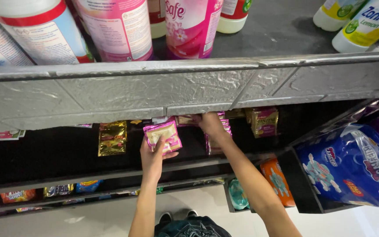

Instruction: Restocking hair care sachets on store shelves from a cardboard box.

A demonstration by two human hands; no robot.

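Observation:
I look down the front of a shop shelf unit. My left hand (153, 154) holds a pink foil sachet (163, 136) by its lower edge, in front of a dark shelf. My right hand (209, 123) reaches further in, just under the silver shelf edge (154, 94), with its fingers on another pink sachet (187, 120) in a row there. More pink sachets (213, 145) hang below that hand. A gold sachet (112, 138) lies to the left of my left hand.
Big pink and white bottles (191, 26) stand on the top shelf, with yellow-labelled ones (365, 24) at the right. A large blue plastic pack (356, 164) juts out at the right. Small snack packets (58, 191) fill the lower shelves. My shoes (178, 216) show on the pale floor.

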